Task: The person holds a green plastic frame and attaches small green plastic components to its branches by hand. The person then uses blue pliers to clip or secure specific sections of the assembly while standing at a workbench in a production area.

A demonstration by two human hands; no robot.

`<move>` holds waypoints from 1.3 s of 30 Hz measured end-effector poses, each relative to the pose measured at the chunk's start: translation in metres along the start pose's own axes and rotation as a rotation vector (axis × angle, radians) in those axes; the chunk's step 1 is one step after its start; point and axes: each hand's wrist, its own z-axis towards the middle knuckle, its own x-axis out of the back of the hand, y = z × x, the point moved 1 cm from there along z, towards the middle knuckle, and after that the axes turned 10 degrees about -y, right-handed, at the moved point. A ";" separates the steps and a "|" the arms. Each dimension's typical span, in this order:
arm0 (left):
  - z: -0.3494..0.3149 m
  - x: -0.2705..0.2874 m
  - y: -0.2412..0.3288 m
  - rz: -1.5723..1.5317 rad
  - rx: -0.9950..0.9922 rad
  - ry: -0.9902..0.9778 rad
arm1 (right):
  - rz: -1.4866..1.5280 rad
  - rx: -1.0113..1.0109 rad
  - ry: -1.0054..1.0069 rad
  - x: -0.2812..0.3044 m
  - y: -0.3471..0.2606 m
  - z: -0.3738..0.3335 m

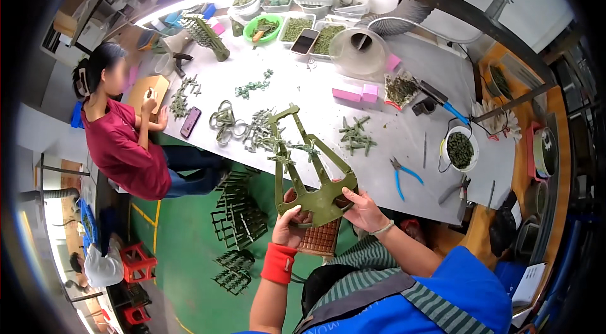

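In front of me, over the table's near edge, I hold up an olive-green open frame (322, 201) with long slanted bars and a wide plate at its near end. My left hand (289, 223), with a red wristband, grips the plate's left side. The right hand (365, 209) pinches its right side, thumb on top. Small grey-green star-shaped pieces (282, 158) show at the frame's bars; whether they are attached or lie behind, I cannot tell. Just beyond lies a heap of similar pieces (260, 129). To the right is another cluster of green cross-shaped pieces (357, 135).
Blue-handled pliers (404, 177), a white bowl of dark green pellets (459, 150) and a blue-handled tool (451, 110) lie right on the white table (303, 91). Pink blocks (355, 92) and tubs (297, 28) stand farther back. A person in maroon (126, 138) works at left. Dark racks (237, 217) stand below.
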 end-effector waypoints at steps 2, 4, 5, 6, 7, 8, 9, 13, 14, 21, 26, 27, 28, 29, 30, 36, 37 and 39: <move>-0.002 0.002 -0.004 0.010 0.038 0.062 | 0.024 0.008 0.024 0.015 0.003 -0.008; -0.001 0.003 -0.007 0.023 0.057 0.082 | 0.010 0.005 -0.013 0.041 0.008 -0.010; 0.002 0.004 -0.009 0.027 0.057 0.096 | -0.021 -0.008 0.060 0.060 0.008 -0.008; 0.004 0.005 -0.011 0.018 0.039 0.056 | -0.508 0.080 0.250 0.083 0.001 -0.008; 0.005 0.008 -0.012 0.030 0.061 0.107 | -1.017 0.104 0.503 0.105 -0.008 -0.015; 0.006 0.012 -0.013 0.049 0.063 0.117 | -1.500 0.214 0.640 0.123 -0.022 -0.028; 0.007 0.015 -0.014 0.057 0.051 0.082 | -1.976 0.160 0.871 0.140 -0.035 -0.039; 0.007 0.030 -0.017 0.015 0.110 0.144 | -2.123 -0.371 1.138 0.179 -0.062 -0.074; 0.008 0.033 -0.018 -0.008 0.115 0.160 | -2.112 -0.463 1.115 0.183 -0.067 -0.077; 0.014 0.036 -0.017 -0.050 0.149 0.194 | -1.988 -0.419 0.980 0.195 -0.095 -0.070; 0.024 0.035 -0.013 -0.002 0.164 0.227 | -1.560 -0.190 0.585 0.162 -0.108 -0.049; 0.026 0.033 -0.012 0.013 0.157 0.236 | -1.549 -0.072 0.352 0.147 -0.109 -0.042; 0.028 0.031 -0.011 0.014 0.142 0.213 | -1.530 -0.136 0.401 0.135 -0.109 -0.034; 0.029 0.029 -0.009 0.019 0.152 0.222 | -1.767 -0.091 0.294 0.121 -0.110 -0.027; 0.030 0.027 -0.007 0.034 0.161 0.252 | -2.007 -0.038 0.175 0.108 -0.110 -0.020; 0.034 0.014 0.011 0.130 0.203 0.203 | -2.038 -0.103 0.044 0.074 -0.114 0.013; 0.034 0.013 0.013 0.155 0.213 0.209 | -2.029 -0.089 0.037 0.073 -0.115 0.017; 0.035 0.013 0.016 0.179 0.225 0.218 | -2.062 -0.089 -0.031 0.072 -0.116 0.023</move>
